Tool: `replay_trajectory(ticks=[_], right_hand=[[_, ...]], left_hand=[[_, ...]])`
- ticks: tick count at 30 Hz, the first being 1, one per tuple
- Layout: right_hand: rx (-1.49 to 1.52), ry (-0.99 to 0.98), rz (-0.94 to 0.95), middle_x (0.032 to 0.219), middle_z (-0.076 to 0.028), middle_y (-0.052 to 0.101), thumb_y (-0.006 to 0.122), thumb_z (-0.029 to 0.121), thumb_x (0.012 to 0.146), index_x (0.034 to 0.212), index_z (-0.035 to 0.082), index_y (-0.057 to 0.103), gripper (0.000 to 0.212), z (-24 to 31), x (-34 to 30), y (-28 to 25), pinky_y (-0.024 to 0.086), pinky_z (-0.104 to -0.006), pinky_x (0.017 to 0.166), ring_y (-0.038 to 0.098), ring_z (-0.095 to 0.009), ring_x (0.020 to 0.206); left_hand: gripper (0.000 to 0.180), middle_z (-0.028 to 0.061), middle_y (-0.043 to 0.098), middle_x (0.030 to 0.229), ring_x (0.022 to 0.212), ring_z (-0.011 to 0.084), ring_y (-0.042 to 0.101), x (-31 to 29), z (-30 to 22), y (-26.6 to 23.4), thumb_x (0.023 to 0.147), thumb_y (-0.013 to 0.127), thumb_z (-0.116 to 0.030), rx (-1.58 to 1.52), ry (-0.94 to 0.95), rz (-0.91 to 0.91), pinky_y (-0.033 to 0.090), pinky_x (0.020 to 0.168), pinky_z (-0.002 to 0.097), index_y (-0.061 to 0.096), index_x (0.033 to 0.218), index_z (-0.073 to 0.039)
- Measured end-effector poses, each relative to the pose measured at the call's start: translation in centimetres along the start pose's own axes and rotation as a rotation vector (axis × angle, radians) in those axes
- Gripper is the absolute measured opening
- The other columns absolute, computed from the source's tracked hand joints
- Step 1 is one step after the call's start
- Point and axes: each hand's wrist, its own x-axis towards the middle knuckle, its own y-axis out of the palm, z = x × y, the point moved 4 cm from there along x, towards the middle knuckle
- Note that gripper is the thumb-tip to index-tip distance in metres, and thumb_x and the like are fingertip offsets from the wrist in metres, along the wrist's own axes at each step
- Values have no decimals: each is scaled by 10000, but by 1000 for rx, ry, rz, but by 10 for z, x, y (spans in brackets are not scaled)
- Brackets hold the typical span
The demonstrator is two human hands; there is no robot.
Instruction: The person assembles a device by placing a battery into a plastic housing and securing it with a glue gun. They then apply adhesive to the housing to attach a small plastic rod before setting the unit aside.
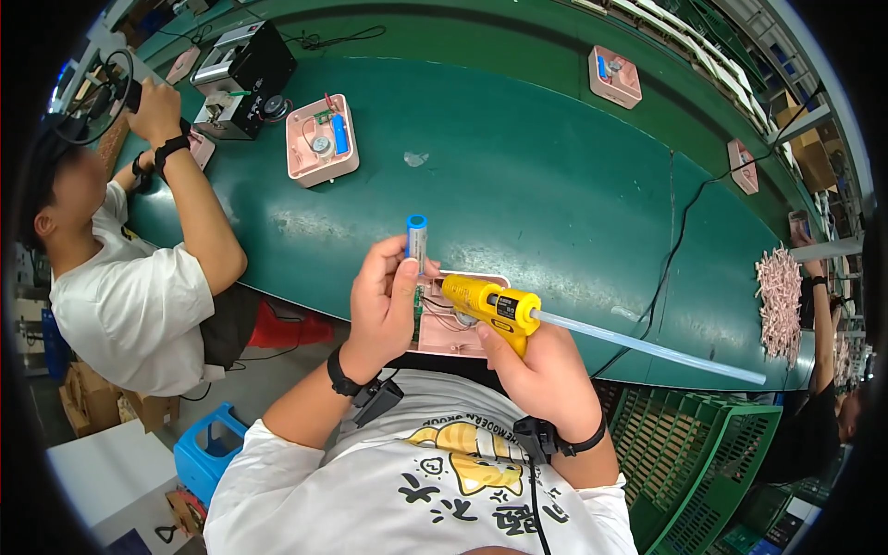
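Between the thumb and fingers of my left hand [384,294] a blue cylindrical battery cell [417,239] stands nearly upright. My right hand [541,365] grips a yellow hot glue gun [490,303] by its handle, its nozzle toward the left. A long clear glue stick [647,344] sticks out of its back. Beneath both hands lies an open pink plastic housing [450,344] with thin wires and a bit of green circuit board inside. The hands and glue gun hide part of it. Whether the nozzle touches anything cannot be made out.
Another open pink housing [324,171] with a blue cell stands on the green table [518,139], and one more [618,88] at the back. A black machine [245,74] stands far left, near a co-worker [139,287]. Pink pieces [780,305] pile at right; a black cable [680,231] crosses the table.
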Motion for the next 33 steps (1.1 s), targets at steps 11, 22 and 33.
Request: replay_trajectory(ticks=[11, 22, 33], right_hand=[[385, 127, -34, 872, -66, 756, 649, 219, 1075, 1210, -23, 712, 285, -7, -20, -21, 488, -261, 533, 625, -86, 627], [346, 155, -146, 757, -4, 658, 663, 203, 1071, 1083, -13, 680, 217, -32, -44, -27, 466, -241, 514, 579, -73, 594], [374, 89, -142, 691, 1, 615, 665, 202, 1073, 1010, -2, 646, 214, -32, -48, -30, 446, -249, 501, 549, -79, 546]], left_hand=[[266, 103, 680, 1031, 918, 191, 655, 5, -24, -6, 1098, 587, -98, 259, 107, 1, 537, 827, 332, 650, 1326, 24], [228, 87, 650, 988, 775, 180, 580, 9, -36, 6, 978, 722, -39, 480, 336, 225, 481, 741, 317, 711, 1204, -11], [180, 33, 645, 804, 644, 189, 547, 10, -34, 5, 887, 841, -101, 439, 272, 206, 447, 794, 348, 728, 1020, -57]])
